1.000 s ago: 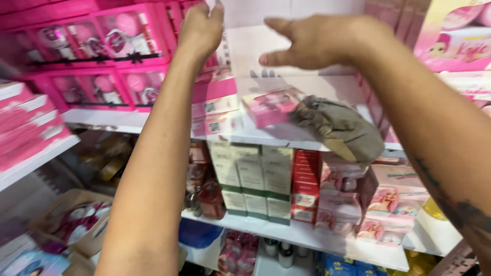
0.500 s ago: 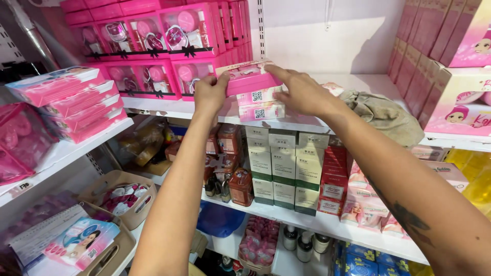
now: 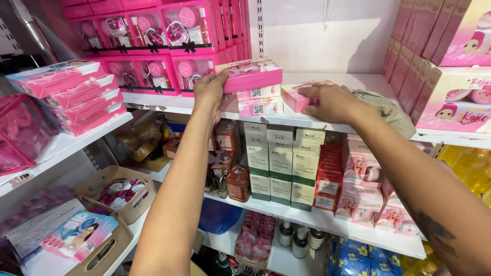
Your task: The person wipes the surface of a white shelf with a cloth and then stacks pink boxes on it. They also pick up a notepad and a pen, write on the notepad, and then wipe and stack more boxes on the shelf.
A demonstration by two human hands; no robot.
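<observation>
Pink flat box (image 3: 250, 75) tops a stack, left hand (image 3: 209, 91) gripping it; right hand (image 3: 330, 102) holds another box (image 3: 299, 96).

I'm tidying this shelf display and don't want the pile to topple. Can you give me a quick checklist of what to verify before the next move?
1. Left hand has a grip on the top pink box of the stack: ok.
2. Right hand rests on the single pink box beside the stack: ok.
3. Stack sits square: not ok, the top box lies askew over the two below.
4. Free room on the white shelf behind the boxes: ok.
5. Grey cloth clear of the right hand: not ok, it lies close behind the wrist.
</observation>
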